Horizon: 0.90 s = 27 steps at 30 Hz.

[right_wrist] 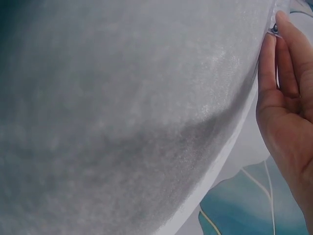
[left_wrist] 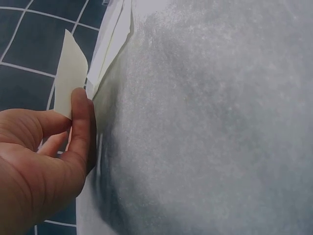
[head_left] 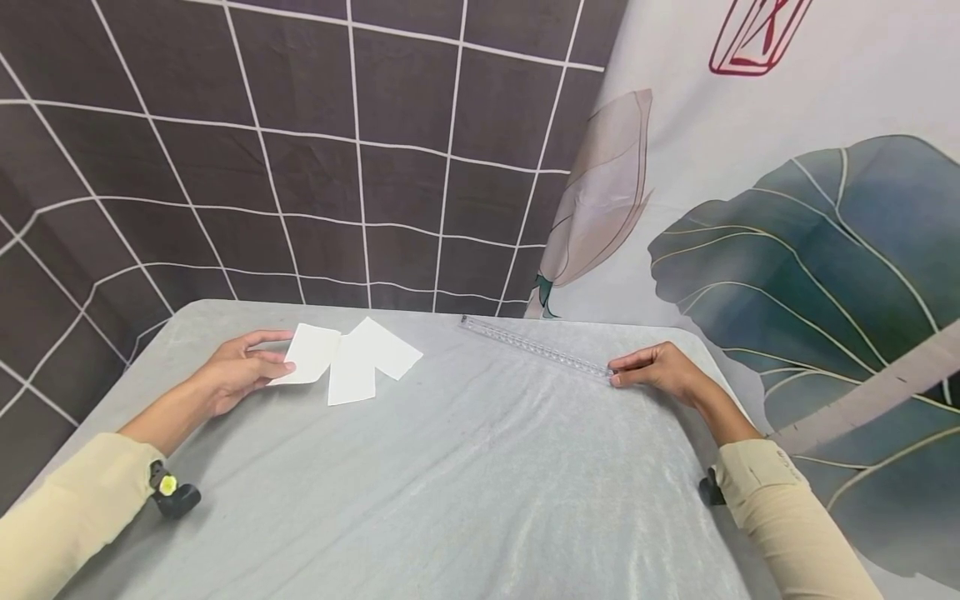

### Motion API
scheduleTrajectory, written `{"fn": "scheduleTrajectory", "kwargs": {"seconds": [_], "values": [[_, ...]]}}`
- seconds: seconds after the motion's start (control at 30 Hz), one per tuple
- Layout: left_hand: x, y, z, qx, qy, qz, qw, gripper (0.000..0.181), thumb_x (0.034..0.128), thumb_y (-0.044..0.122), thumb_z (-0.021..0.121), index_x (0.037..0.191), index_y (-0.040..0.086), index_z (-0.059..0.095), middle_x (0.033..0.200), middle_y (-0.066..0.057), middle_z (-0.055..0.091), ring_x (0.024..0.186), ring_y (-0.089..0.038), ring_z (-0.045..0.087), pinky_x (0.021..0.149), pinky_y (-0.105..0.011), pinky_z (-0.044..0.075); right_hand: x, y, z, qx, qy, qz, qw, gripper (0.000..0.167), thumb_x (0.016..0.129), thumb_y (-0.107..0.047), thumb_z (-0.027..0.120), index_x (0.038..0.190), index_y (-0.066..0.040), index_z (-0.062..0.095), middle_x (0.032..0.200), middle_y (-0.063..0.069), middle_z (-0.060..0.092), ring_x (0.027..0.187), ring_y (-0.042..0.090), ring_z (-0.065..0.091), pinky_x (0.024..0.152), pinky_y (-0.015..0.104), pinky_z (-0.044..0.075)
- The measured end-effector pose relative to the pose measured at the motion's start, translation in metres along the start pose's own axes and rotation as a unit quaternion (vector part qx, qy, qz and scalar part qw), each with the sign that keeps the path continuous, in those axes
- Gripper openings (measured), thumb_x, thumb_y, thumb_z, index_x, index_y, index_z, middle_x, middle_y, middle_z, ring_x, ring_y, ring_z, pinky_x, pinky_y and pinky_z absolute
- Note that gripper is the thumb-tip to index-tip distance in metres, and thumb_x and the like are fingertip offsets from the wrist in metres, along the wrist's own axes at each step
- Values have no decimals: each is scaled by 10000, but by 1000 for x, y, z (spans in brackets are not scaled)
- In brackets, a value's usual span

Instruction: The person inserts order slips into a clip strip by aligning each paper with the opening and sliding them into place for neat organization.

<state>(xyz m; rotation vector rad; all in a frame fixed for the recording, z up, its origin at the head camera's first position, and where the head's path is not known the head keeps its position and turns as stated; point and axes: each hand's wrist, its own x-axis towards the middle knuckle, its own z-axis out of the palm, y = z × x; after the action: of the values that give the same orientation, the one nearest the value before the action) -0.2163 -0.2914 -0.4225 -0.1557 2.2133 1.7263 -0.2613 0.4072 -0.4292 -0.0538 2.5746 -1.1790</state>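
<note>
Between thumb and fingers, my left hand (head_left: pixel 238 368) pinches a white paper piece (head_left: pixel 310 353) at its left edge. In the left wrist view that paper (left_wrist: pixel 70 73) stands tilted up from the fingertips. Two more white pieces of paper, one upright (head_left: pixel 352 372) and one slanted (head_left: pixel 387 347), lie overlapping just right of it on the grey cloth. Over at the right, my right hand (head_left: pixel 663 372) pinches the near right end of a clear ruler (head_left: pixel 536 345). The ruler slants away to the back left. Only its end shows in the right wrist view, at the fingertips.
A grey cloth (head_left: pixel 480 475) with soft folds covers the table. Behind it hangs a dark curtain (head_left: pixel 405 183) with a white grid, and on the right a white curtain (head_left: pixel 697 142) with large leaf prints. Both wrists carry a black strapped device.
</note>
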Motion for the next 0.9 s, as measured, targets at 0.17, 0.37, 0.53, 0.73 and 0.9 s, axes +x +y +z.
{"fn": "scheduleTrajectory", "kwargs": {"seconds": [0.17, 0.37, 0.53, 0.73, 0.9], "values": [[1, 1, 1, 0, -14, 38, 10000, 852, 1063, 8, 734, 1759, -18, 244, 1060, 140, 692, 958, 61, 718, 893, -140, 648, -1, -2, 0, -46, 43, -5, 10000, 442, 909, -299, 976, 1277, -82, 861, 1199, -60, 876, 1077, -111, 702, 901, 75, 543], [1, 1, 3, -29, -15, 66, 10000, 851, 1062, -2, 728, 1758, -23, 240, 1043, 145, 693, 947, 51, 722, 880, -151, 653, -1, -1, 0, -42, 62, 0, 10000, 434, 900, -301, 983, 1263, -92, 869, 1184, -62, 879, 1071, -111, 706, 902, 71, 541], [0, 1, 4, -6, -14, 33, 10000, 848, 1070, 10, 724, 1760, -22, 233, 1044, 147, 686, 945, 45, 720, 869, -160, 651, 0, 0, 1, -47, 34, 9, 10000, 448, 904, -297, 981, 1277, -81, 861, 1205, -41, 876, 1079, -103, 708, 910, 72, 533], [0, 1, 4, -36, 2, -14, 10000, 846, 1071, 14, 727, 1763, -6, 241, 1046, 151, 680, 944, 42, 716, 856, -165, 646, 1, 2, 0, -80, 18, 27, 10000, 459, 918, -305, 971, 1298, -78, 851, 1225, -23, 872, 1087, -97, 701, 907, 77, 523], [1, -1, 4, -151, 12, 36, 9999, 807, 1071, 11, 726, 1750, -5, 291, 1059, 164, 685, 952, 49, 726, 864, -164, 655, 2, 3, 0, -61, 28, 50, 10000, 455, 923, -291, 967, 1302, -69, 847, 1213, -26, 874, 1078, -102, 700, 899, 72, 524]]}}
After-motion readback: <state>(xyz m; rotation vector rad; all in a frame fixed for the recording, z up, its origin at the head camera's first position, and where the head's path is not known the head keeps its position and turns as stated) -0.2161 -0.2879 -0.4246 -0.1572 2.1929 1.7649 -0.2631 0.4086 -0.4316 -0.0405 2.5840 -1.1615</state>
